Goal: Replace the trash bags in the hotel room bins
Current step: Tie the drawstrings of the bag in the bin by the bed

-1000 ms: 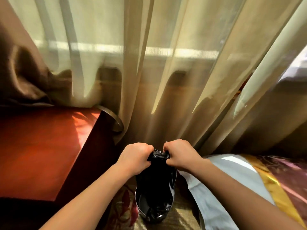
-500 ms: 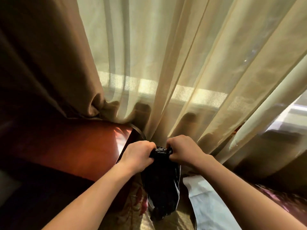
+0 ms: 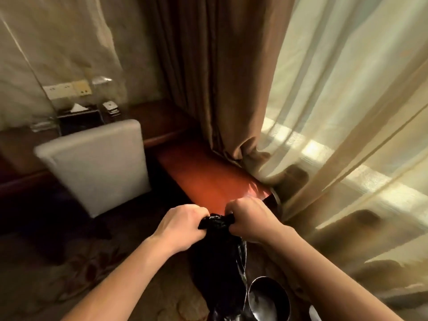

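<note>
Curtained room, no legible writing; left hand, right hand grip black bag neck.

left of hands: carpet open | ahead: red table, chair block | right: curtains crowd | below right: metal bin stands close

You were in a hotel room. A long reddish wooden desk ran along the wall, with a white padded chair pushed up to its near edge. At the desk's far edge sat a tissue box; wall sockets were above it. Heavy brown drapes and sheer curtains covered the window on the right. Patterned carpet covered the floor, and a small metal bin stood on it.
</note>
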Available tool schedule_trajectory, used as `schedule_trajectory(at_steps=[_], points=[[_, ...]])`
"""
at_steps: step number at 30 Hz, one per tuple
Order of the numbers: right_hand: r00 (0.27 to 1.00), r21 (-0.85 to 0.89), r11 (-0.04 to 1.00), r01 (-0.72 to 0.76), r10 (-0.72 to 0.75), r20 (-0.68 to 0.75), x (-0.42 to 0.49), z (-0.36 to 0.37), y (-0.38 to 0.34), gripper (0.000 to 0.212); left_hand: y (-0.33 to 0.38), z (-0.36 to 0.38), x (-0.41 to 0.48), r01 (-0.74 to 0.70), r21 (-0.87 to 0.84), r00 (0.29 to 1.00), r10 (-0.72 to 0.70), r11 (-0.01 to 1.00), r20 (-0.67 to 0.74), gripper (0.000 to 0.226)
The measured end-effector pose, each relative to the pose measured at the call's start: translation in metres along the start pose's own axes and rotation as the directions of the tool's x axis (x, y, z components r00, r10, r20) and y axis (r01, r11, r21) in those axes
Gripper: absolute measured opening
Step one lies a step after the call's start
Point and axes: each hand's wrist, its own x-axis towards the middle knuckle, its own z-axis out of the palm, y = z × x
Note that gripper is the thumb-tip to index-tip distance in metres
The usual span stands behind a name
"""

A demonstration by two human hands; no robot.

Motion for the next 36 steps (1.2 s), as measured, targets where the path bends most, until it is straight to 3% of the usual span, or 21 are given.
schedule_trajectory(at_steps=[10,21,28,36], points=[[0.93,-0.01,0.93,0.366,-0.365,0.049,0.105,0.01,-0.17,0.027,-0.13,-0.07,-0.113,0.416,0.02,0.902,-0.409,0.909,-0.139,0.02],[0.765,-0.042,0.768,0.64,-0.63,0.134,0.218,0.02,-0.379,0.035,-0.277,-0.15,-0.224,0.66,0.02,0.733,-0.638,0.751,-0.236,0.022],[0.546,0.014,0.558,0.829,-0.816,0.192,0.283,0.043,-0.508,0.032,-0.353,-0.181,-0.294,0.816,-0.015,0.551,-0.785,0.578,-0.284,0.013],[0.173,0.007,0.179,0.984,-0.956,0.237,0.36,0.076,-0.68,0.015,-0.446,-0.21,-0.364,0.969,-0.07,0.2,-0.918,0.237,-0.343,0.008]])
